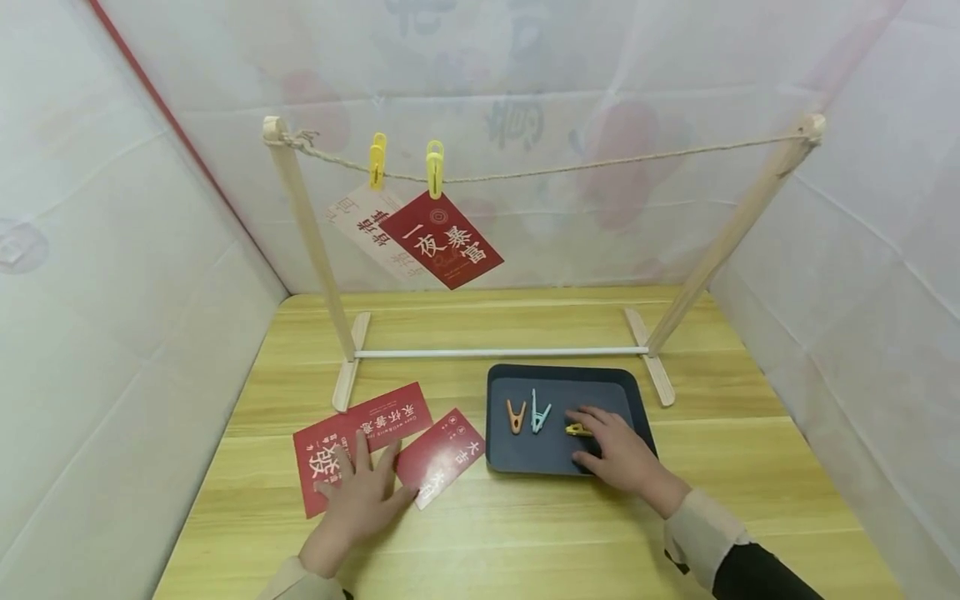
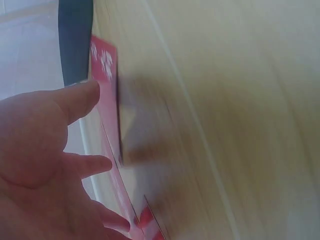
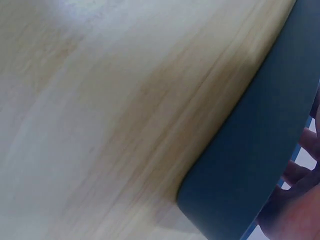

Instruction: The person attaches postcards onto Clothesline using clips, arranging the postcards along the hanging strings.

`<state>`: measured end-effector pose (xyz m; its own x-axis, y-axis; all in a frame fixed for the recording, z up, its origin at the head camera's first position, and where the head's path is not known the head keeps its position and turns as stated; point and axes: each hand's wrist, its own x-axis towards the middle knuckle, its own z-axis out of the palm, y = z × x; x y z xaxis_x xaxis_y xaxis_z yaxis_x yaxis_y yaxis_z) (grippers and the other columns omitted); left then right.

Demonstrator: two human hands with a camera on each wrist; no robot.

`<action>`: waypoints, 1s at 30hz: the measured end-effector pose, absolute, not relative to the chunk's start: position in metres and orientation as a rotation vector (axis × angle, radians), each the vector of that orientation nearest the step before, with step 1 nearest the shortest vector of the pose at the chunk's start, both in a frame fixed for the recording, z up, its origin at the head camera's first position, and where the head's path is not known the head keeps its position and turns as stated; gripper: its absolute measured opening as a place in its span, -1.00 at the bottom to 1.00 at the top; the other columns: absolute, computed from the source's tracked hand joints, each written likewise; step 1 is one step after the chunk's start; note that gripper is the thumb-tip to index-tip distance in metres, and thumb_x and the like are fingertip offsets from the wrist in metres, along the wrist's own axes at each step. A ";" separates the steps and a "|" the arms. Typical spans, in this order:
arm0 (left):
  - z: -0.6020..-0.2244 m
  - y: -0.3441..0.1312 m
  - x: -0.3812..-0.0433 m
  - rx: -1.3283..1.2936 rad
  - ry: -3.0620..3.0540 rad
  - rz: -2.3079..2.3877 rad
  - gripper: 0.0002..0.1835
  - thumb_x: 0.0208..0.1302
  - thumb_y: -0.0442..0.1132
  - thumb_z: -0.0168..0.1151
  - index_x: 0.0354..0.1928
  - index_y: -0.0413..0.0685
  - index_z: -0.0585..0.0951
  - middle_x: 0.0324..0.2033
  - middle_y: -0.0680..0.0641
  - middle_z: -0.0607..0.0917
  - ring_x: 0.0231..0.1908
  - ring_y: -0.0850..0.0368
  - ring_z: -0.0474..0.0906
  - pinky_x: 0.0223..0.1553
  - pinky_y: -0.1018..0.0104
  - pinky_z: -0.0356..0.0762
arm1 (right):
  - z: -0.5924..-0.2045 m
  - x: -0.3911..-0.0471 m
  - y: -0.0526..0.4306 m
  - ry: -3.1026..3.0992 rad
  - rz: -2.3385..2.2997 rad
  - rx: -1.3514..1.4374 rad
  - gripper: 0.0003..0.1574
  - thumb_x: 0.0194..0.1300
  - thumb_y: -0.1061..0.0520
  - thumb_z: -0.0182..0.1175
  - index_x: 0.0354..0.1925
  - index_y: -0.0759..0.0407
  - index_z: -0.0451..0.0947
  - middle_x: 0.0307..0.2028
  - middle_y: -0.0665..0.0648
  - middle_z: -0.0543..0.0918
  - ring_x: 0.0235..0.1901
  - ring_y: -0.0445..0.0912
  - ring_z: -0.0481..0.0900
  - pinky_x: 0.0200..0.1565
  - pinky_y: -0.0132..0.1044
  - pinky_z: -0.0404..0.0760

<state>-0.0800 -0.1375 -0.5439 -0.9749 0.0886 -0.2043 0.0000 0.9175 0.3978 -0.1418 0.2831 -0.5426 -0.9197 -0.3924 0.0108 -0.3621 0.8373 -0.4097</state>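
Note:
My left hand (image 1: 360, 496) is spread over the red paper cards, its fingers above or touching a card with a large white character (image 1: 307, 454) and a second card (image 1: 405, 404); contact is hard to tell. Beside its thumb lies a glossy red card (image 1: 442, 454). My right hand (image 1: 622, 450) reaches into the dark tray (image 1: 525, 462), thumb and fingers apart around a small yellow clothespin (image 1: 576, 430). An orange clothespin (image 1: 516, 417) and a light blue clothespin (image 1: 538, 412) lie further left in the tray. In the right wrist view the tray's wall (image 3: 240, 150) hides most of the fingers.
Behind the tray stands a wooden frame (image 1: 311, 225) with a twine line (image 1: 600, 169) and a white bottom rod (image 1: 487, 353). A yellow clothespin (image 1: 377, 162) and a yellow-green clothespin (image 1: 435, 169) grip the line, with a pale card (image 1: 360, 218) and a red card (image 1: 450, 246) hanging there.

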 end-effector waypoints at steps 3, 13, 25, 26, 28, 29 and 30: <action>-0.542 -0.125 -0.076 0.113 2.867 0.602 -0.16 0.28 0.30 0.19 0.52 0.19 0.23 0.51 -0.45 -0.16 0.41 -0.67 -0.28 -0.02 -0.82 -0.27 | -0.545 -0.141 0.284 2.944 -0.641 -0.591 -0.21 0.23 0.01 0.42 0.38 0.06 0.40 0.35 0.29 0.42 0.29 0.31 0.38 0.19 0.25 0.45; -0.540 -0.100 -0.071 0.330 2.912 0.854 -0.28 0.25 0.04 0.35 0.42 0.00 0.41 0.46 -0.43 0.16 0.45 -0.51 -0.02 0.25 -0.47 0.21 | -0.548 -0.138 0.282 2.961 -0.676 -0.600 -0.22 0.23 0.01 0.42 0.36 0.09 0.43 0.34 0.32 0.43 0.30 0.32 0.36 0.23 0.28 0.39; -0.550 -0.091 -0.091 0.352 3.129 0.679 -0.12 0.09 0.18 0.47 0.41 0.01 0.41 0.20 -0.29 0.50 0.16 -0.24 0.39 0.11 -0.24 0.45 | -0.547 -0.137 0.281 3.019 -0.642 -0.589 -0.31 0.20 0.07 0.44 0.28 0.08 0.52 0.21 0.24 0.54 0.18 0.23 0.46 0.13 0.17 0.51; -0.550 -0.090 -0.092 0.339 3.138 0.667 -0.09 0.05 0.20 0.48 0.41 0.00 0.40 0.17 -0.27 0.50 0.13 -0.21 0.40 0.07 -0.21 0.47 | -0.546 -0.138 0.282 3.029 -0.632 -0.578 -0.31 0.18 0.09 0.46 0.27 0.07 0.52 0.17 0.21 0.56 0.14 0.20 0.49 0.09 0.13 0.54; -0.551 -0.089 -0.095 0.304 3.138 0.658 -0.03 -0.01 0.22 0.52 0.42 -0.01 0.39 0.12 -0.24 0.50 0.08 -0.17 0.40 0.01 -0.14 0.48 | -0.546 -0.138 0.282 3.039 -0.623 -0.544 -0.31 0.15 0.13 0.47 0.25 0.06 0.54 0.08 0.15 0.59 0.05 0.13 0.51 0.02 0.05 0.57; -0.551 -0.089 -0.096 0.286 3.136 0.649 -0.01 -0.04 0.22 0.53 0.42 -0.02 0.39 0.09 -0.23 0.49 0.06 -0.15 0.39 -0.01 -0.10 0.48 | -0.546 -0.139 0.282 3.041 -0.621 -0.524 -0.31 0.14 0.15 0.48 0.24 0.06 0.55 0.05 0.13 0.60 0.00 0.09 0.51 -0.02 0.02 0.57; -0.552 -0.090 -0.098 0.268 3.131 0.644 0.02 -0.07 0.22 0.55 0.43 -0.04 0.38 0.06 -0.21 0.48 0.04 -0.13 0.37 -0.03 -0.07 0.46 | -0.546 -0.139 0.283 3.042 -0.612 -0.503 -0.32 0.13 0.16 0.48 0.23 0.06 0.56 0.01 0.12 0.60 -0.03 0.07 0.52 -0.05 0.00 0.57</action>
